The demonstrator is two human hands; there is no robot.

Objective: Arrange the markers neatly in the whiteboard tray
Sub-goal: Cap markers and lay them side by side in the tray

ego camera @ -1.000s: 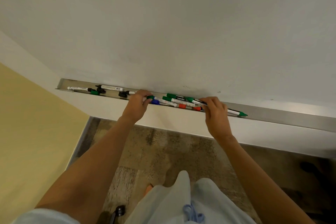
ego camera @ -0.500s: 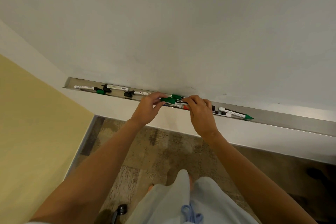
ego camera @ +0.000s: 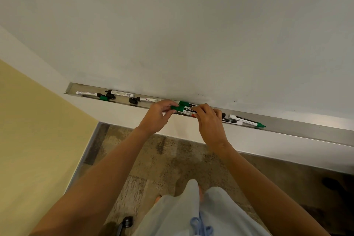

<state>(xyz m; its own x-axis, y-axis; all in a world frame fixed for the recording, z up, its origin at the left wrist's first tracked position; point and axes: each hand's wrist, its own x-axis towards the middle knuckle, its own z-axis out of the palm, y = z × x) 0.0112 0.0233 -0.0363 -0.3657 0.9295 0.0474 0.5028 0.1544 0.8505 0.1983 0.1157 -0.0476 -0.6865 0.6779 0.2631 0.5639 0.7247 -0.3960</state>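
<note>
Both hands pinch a bunch of markers (ego camera: 186,109) in the middle of the tray (ego camera: 298,123), the left hand (ego camera: 158,115) at the green caps and the right hand (ego camera: 207,119) on the bodies.

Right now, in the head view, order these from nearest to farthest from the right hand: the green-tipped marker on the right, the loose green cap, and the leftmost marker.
From the right hand:
1. Green-tipped marker, just to its right in the tray.
2. Loose green cap, well to the left.
3. Leftmost marker, at the tray's left end.
</note>
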